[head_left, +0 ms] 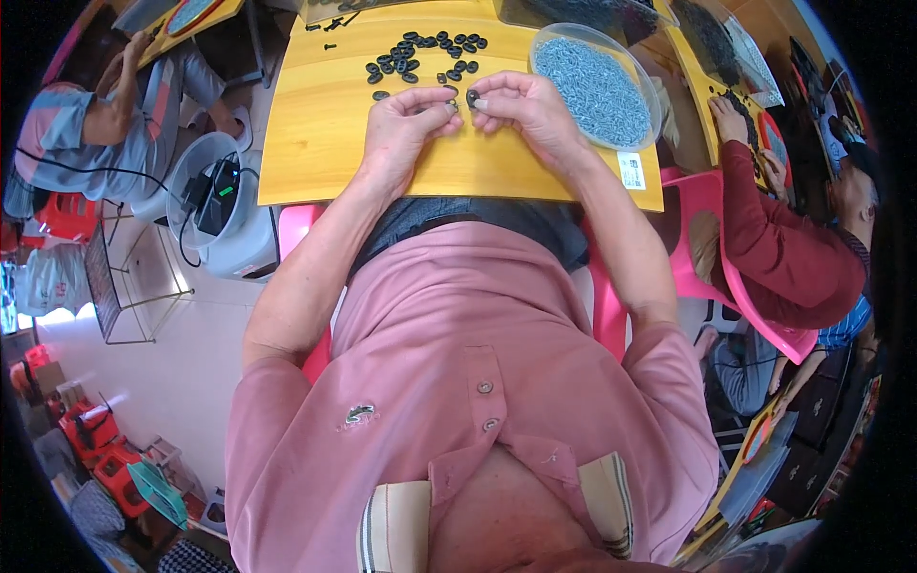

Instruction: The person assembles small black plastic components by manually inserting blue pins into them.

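Note:
Over the near part of the yellow table (315, 143) my two hands are close together, fingertips almost meeting. My right hand (527, 113) pinches a small black oval part (473, 97) between thumb and fingers. My left hand (406, 122) is closed in a pinch too; what lies between its fingertips is too small to make out. Just beyond my hands, a loose group of black oval parts (409, 65), some showing holes, is spread on the tabletop. To the right stands a round clear tub (653, 107) full of small silvery screws (590, 91).
Several small black pieces (331, 46) lie at the table's far left. A clear bin (573, 14) stands at the back. On the left, a bucket (215, 158) holds a black adapter with cables. Co-workers sit at both sides, one in a dark red sleeve (778, 234) on a pink chair (702, 201).

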`<control>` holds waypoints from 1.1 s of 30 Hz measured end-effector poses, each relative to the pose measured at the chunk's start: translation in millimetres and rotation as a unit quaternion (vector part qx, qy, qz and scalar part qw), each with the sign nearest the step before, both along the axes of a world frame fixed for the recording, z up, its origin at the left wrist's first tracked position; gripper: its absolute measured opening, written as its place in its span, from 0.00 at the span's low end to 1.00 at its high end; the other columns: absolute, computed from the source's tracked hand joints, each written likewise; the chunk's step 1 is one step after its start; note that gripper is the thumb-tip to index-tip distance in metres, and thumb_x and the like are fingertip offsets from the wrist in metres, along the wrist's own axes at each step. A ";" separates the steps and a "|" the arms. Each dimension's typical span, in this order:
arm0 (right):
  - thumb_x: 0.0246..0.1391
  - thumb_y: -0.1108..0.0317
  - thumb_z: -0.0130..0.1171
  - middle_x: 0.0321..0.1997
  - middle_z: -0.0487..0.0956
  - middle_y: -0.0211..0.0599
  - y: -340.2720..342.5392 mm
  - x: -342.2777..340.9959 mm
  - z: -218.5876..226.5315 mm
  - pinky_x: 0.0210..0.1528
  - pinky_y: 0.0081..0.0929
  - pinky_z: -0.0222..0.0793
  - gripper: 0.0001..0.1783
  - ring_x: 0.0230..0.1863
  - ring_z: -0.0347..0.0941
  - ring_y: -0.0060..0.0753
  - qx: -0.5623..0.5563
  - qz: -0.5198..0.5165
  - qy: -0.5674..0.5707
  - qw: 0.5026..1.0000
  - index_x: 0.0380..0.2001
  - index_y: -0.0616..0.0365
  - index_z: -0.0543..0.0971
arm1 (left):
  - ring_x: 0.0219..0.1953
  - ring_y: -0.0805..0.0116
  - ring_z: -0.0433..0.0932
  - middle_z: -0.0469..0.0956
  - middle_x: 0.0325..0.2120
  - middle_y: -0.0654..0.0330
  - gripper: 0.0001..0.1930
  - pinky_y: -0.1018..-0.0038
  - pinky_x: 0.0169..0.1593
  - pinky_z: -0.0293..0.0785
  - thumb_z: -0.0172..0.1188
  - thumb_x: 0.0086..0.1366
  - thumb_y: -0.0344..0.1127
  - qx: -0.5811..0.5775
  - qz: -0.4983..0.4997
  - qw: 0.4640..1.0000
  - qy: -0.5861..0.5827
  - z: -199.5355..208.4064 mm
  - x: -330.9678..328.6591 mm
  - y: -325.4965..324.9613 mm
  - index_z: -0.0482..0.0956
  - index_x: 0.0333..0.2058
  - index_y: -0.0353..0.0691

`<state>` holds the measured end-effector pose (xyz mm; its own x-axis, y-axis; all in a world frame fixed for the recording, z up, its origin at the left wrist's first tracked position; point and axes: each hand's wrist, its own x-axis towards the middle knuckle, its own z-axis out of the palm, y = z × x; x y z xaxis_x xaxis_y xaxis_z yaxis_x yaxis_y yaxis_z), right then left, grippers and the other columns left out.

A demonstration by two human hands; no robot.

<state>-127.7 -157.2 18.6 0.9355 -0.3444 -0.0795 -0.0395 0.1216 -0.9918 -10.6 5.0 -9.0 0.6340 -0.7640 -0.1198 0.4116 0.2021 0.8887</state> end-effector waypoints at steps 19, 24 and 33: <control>0.54 0.73 0.62 0.32 0.81 0.36 2.4 0.7 -1.6 0.37 0.18 0.73 0.13 0.31 0.76 0.22 -0.048 0.008 0.005 0.999 0.42 0.69 0.80 | 0.33 0.69 0.82 0.82 0.36 0.52 0.11 0.79 0.39 0.80 0.60 0.63 0.21 0.030 -0.003 1.000 -0.003 -0.5 0.6 0.1 0.78 0.45 0.25; 0.54 0.74 0.61 0.32 0.81 0.35 3.2 1.4 -3.2 0.36 0.18 0.73 0.13 0.30 0.77 0.21 -0.068 0.001 0.005 0.998 0.43 0.68 0.80 | 0.35 0.67 0.83 0.82 0.37 0.51 0.11 0.78 0.42 0.82 0.59 0.64 0.21 0.022 -0.006 1.000 0.012 4.2 -1.8 1.0 0.77 0.45 0.25; 0.55 0.74 0.61 0.31 0.82 0.36 4.9 1.2 -4.1 0.35 0.18 0.74 0.12 0.30 0.77 0.22 -0.078 0.011 -0.003 0.997 0.42 0.69 0.80 | 0.34 0.68 0.83 0.82 0.36 0.50 0.13 0.80 0.41 0.81 0.61 0.62 0.22 0.021 0.001 1.000 0.007 0.9 -2.2 0.0 0.78 0.45 0.24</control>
<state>-126.5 -152.2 14.6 0.9433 -0.3312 -0.0220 -0.0354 -0.0346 -0.9988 -12.8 5.0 -8.1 0.6333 -0.7568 -0.1616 0.4245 0.1652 0.8902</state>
